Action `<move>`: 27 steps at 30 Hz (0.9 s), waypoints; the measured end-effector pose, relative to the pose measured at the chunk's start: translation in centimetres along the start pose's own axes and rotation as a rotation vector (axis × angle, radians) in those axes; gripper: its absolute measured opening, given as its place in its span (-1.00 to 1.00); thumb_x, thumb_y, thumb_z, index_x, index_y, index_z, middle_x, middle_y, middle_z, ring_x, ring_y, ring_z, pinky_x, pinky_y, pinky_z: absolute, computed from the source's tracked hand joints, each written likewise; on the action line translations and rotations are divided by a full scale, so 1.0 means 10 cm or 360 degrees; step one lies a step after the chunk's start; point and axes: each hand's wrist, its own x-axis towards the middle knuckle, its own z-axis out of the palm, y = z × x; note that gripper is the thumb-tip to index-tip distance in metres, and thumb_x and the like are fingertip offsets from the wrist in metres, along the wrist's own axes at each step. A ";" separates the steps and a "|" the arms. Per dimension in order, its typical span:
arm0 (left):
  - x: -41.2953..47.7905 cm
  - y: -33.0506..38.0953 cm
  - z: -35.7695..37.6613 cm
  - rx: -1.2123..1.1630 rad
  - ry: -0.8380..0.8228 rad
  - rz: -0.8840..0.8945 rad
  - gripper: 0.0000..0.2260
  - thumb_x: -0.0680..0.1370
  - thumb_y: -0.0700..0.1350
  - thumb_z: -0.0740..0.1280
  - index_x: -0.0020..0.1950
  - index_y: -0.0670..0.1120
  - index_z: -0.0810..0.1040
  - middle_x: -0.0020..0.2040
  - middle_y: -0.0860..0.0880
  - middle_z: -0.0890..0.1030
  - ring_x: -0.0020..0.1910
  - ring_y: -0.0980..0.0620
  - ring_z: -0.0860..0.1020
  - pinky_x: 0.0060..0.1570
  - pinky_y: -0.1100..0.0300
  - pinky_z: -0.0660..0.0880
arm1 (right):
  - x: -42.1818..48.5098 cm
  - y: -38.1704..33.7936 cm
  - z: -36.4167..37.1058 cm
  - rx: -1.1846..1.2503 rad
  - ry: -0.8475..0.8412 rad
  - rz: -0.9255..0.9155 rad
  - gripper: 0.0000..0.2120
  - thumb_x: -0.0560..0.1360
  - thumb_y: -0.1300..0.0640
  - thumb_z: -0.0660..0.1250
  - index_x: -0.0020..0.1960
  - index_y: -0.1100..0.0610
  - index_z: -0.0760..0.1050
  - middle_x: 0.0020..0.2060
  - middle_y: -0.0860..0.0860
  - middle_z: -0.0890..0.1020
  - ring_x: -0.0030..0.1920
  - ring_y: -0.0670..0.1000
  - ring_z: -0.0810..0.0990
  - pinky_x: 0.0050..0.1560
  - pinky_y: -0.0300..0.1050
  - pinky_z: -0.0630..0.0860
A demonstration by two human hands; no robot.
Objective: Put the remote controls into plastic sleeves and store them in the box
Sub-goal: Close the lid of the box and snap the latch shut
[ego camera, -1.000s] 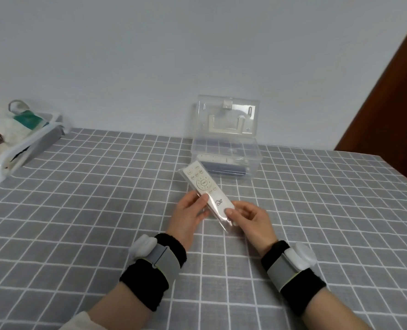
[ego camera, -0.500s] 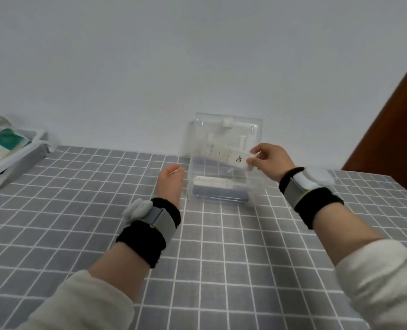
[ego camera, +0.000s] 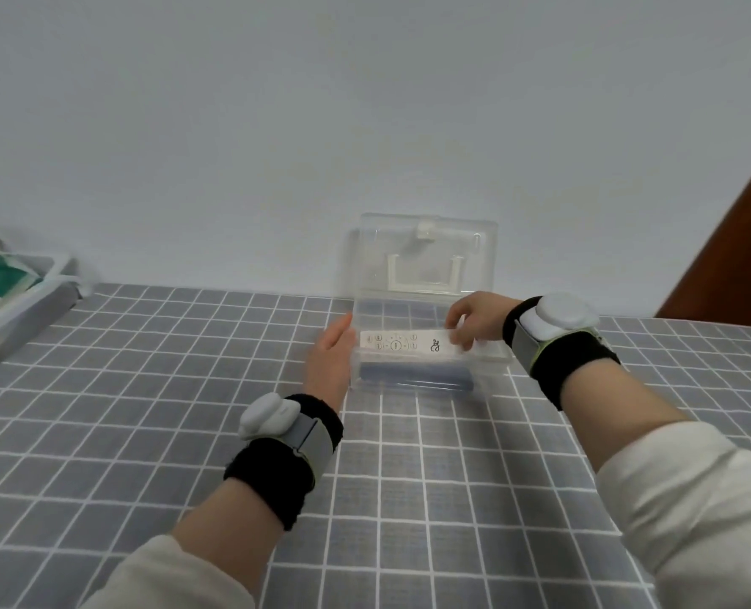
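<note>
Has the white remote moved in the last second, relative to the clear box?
Yes. The white remote, pinched by the right hand, went from in front of the clear box on the table, up and down into its open tray.

I count two remotes: the white one (ego camera: 411,344) and a dark one (ego camera: 415,375) under it. One clear box (ego camera: 426,265), one tray (ego camera: 17,296), my two wristbands.
</note>
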 end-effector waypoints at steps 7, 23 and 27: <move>0.05 -0.11 0.00 -0.0027 0.0049 0.0005 -0.65 0.54 -0.03 0.22 0.33 0.09 0.46 0.29 0.06 0.53 0.25 0.02 0.50 0.31 -0.02 0.40 | 0.14 0.04 0.21 -0.0632 0.0275 0.0049 -0.76 0.42 0.03 0.22 0.00 0.06 0.58 -0.04 0.03 0.66 0.07 0.11 0.55 0.13 -0.08 0.23; 0.07 -0.15 0.00 -0.0077 0.0067 0.0009 -0.66 0.52 -0.03 0.24 0.30 0.06 0.50 0.29 0.07 0.54 0.28 0.03 0.49 0.33 -0.03 0.38 | 0.07 0.11 0.09 0.1169 0.1066 0.0149 -0.57 0.54 0.12 0.18 0.36 0.23 0.26 0.28 0.17 0.44 0.28 0.13 0.40 0.26 -0.09 0.29; 0.08 -0.15 0.00 -0.0076 0.0063 0.0002 -0.65 0.53 -0.02 0.23 0.32 0.06 0.47 0.32 0.07 0.51 0.30 0.04 0.47 0.35 -0.03 0.36 | 0.12 0.08 0.12 0.1371 0.1281 0.0219 -0.61 0.55 0.05 0.11 0.32 0.20 0.29 0.33 0.18 0.30 0.28 0.16 0.38 0.30 -0.04 0.26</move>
